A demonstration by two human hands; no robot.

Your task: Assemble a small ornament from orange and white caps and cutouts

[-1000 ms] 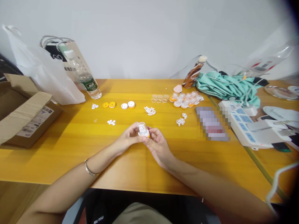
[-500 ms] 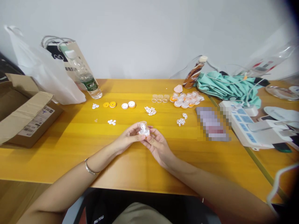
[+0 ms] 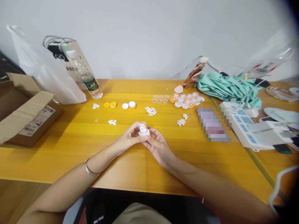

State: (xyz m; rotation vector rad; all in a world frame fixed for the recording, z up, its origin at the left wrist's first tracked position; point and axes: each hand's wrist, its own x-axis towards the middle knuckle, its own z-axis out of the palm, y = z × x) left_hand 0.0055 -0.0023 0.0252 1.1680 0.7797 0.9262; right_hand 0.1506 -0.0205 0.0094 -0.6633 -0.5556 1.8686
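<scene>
- Both hands met above the table (image 3: 70,146), mid-front.
- Left hand (image 3: 128,138) and right hand (image 3: 157,146) pinched one small clear-and-white part (image 3: 143,128) between their fingertips, fingers closed on it.
- White gears (image 3: 150,110) lay just beyond; bottle (image 3: 85,76) far left.

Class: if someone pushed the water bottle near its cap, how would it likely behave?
The water bottle would probably tip: it is tall, narrow and looks nearly empty. Being clear thin plastic, it is likely light and may dent. Once down, its round body would likely roll.
</scene>
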